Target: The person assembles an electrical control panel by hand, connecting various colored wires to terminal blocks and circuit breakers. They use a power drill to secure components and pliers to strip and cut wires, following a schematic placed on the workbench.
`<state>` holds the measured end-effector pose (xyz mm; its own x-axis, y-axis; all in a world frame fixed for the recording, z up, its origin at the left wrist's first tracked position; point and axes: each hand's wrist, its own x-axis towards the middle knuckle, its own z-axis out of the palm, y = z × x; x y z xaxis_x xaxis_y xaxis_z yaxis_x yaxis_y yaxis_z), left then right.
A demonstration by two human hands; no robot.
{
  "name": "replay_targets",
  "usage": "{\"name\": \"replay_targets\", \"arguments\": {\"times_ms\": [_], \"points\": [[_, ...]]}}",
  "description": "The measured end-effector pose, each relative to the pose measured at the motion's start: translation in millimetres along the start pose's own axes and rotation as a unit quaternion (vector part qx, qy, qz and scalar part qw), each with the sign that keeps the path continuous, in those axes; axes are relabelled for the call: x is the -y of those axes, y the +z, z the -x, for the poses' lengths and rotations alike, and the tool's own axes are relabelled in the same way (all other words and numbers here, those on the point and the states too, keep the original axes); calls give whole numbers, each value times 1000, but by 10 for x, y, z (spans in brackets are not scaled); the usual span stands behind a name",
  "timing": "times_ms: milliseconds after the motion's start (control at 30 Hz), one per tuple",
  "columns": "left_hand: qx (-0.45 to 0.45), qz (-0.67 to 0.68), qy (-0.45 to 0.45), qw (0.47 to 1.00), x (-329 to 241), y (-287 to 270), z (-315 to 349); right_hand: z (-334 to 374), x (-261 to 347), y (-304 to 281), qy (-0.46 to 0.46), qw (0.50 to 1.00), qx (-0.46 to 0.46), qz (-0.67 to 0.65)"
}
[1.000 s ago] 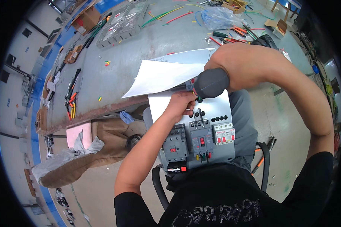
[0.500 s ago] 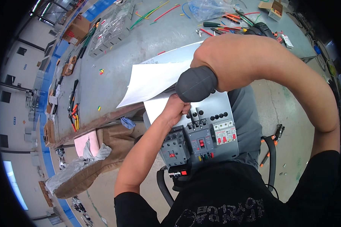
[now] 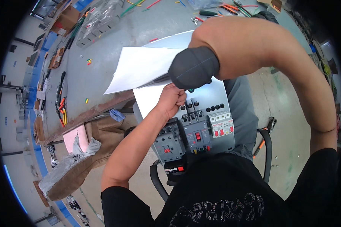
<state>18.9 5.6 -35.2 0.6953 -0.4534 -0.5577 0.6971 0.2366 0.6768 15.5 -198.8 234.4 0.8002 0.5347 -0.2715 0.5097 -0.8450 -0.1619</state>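
Observation:
My right hand (image 3: 205, 36) is closed around a dark grey cordless drill (image 3: 193, 68), seen from its rear end; its bit is hidden. Just below the drill, my left hand (image 3: 171, 100) has its fingers curled in a pinch close to the plate, and what they hold is out of sight. A pale metal mounting plate (image 3: 220, 94) rests on my lap. It carries a grey contactor (image 3: 168, 143), a moulded-case breaker (image 3: 196, 133) with a red toggle, a row of small white breakers (image 3: 222, 125) and several black round caps (image 3: 215, 108).
White paper sheets (image 3: 146, 68) overlap the plate's far left. The grey workbench (image 3: 121, 38) beyond holds wire pieces, pliers (image 3: 61, 110), cardboard boxes (image 3: 66, 20) and a grey slotted part (image 3: 100, 24). A chair arm (image 3: 267, 151) stands right; orange-handled tools (image 3: 264, 138) lie on the floor.
The whole view has shifted slightly. The drill's rear end has moved a little away from me relative to the plate, uncovering a green spot beside my left hand. Both hands keep their grip.

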Motion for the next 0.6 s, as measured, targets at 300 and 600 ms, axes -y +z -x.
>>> {"name": "replay_targets", "arguments": {"times_ms": [300,600], "points": [[10,-52,-6,999,-90,9,73,156,-131,-116,-41,998,8,-46],[24,-51,-12,998,-141,4,195,953,-762,-146,-69,909,-233,-340]]}}
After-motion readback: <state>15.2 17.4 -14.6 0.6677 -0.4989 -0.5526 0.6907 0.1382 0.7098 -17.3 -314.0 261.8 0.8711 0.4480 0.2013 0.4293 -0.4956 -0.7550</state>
